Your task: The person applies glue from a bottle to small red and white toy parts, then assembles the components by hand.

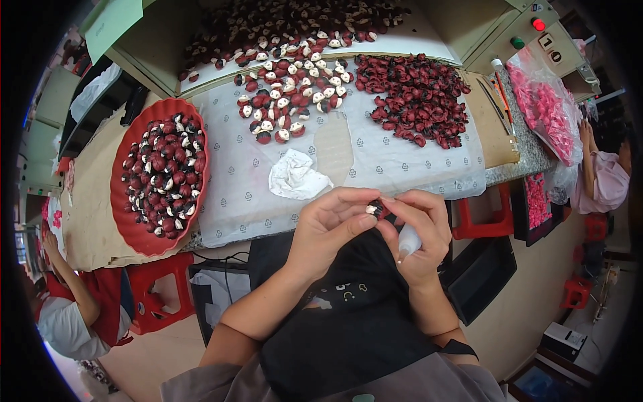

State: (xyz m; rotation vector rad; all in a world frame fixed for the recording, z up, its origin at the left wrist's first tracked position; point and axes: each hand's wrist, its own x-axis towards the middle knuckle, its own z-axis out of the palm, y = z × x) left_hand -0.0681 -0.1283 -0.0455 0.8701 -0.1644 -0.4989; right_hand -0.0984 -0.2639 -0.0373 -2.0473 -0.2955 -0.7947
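Observation:
Just past the bench's near edge, my two hands meet around a small dark red, white and black figure head (376,210). The fingertips of my left hand (325,231) pinch it from the left. My right hand (429,234) touches it with thumb and forefinger, while its curled lower fingers keep a small white squeeze bottle (408,240) against the palm, nozzle pointing down. Beyond my hands lie many round red-and-white head pieces (284,100) and a pile of dark red, black-edged curled pieces (418,100). A crumpled white cloth (295,175) sits near my left hand.
A red scalloped tray (119,194) full of similar heads stands at left. An open-fronted box (151,53) at the back holds more. Thin tools (499,100) and a bag of pink pieces (549,100) lie at right. Red stools (485,218) stand below; other people sit on both sides.

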